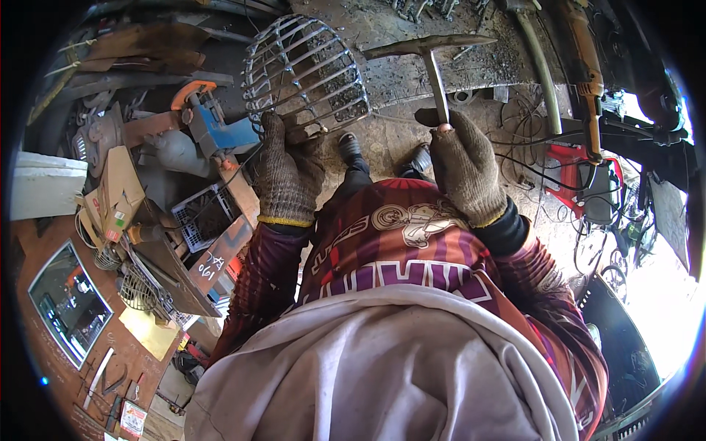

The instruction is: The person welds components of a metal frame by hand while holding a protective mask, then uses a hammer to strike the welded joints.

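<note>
My left hand (288,176), in a brown knitted glove with a yellow cuff, is closed around the near end of a rounded cage of welded metal rods (298,72). The cage lies tilted over the far worktop, its open bars facing up. Gripped in my right hand (468,163), gloved alike, is a chipping hammer (437,84). Its head points away from me, lying crosswise with a tapered end, just right of the cage and apart from it. The lower part of its handle is hidden in my fist.
Metal scraps and grit litter the worktop (412,77) ahead. A hammer with a long handle (540,70) and an angle grinder (587,77) lie at the right. Cables trail near a red-framed machine (585,184). Left stand a blue machine (220,132) and a dark crate (202,214).
</note>
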### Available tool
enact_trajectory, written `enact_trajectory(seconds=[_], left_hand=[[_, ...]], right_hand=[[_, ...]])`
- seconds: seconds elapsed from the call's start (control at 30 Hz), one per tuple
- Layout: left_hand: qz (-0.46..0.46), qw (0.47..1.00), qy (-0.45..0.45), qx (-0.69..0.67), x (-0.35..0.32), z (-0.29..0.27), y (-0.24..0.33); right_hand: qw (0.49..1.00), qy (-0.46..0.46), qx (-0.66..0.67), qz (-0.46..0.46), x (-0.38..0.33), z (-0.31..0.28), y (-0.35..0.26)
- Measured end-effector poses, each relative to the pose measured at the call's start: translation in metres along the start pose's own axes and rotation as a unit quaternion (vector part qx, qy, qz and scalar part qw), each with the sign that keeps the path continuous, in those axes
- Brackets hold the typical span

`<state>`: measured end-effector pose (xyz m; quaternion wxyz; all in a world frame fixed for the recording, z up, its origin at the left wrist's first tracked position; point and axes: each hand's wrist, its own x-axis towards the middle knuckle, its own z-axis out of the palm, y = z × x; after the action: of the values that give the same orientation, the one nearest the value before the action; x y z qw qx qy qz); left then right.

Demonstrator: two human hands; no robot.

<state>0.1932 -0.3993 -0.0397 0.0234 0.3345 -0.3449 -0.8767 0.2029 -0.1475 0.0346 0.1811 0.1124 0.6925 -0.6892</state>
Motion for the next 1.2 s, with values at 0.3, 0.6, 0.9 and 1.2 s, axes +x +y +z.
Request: enact_trajectory(seconds=[0.3, 0.6, 0.9, 1.2], left_hand=[[-0.089, 0.994, 0.008, -0.070, 0.021, -0.012, 0.014], [-0.084, 0.989, 0.113, -0.035, 0.035, -0.004, 0.015], [-0.014, 0.994, 0.057, -0.092, 0.030, 0.004, 0.016], [-0.025, 0.998, -0.014, -0.054, 0.026, -0.012, 0.047]], right_hand=[[0.999, 0.018, -0.036, 0.006, 0.004, -0.008, 0.017], [0.999, 0.017, 0.000, 0.045, -0.001, -0.009, 0.023], [0.998, 0.007, -0.055, -0.002, -0.003, -0.013, 0.021], [0.906, 0.014, -0.312, -0.286, 0.009, -0.008, 0.017]])
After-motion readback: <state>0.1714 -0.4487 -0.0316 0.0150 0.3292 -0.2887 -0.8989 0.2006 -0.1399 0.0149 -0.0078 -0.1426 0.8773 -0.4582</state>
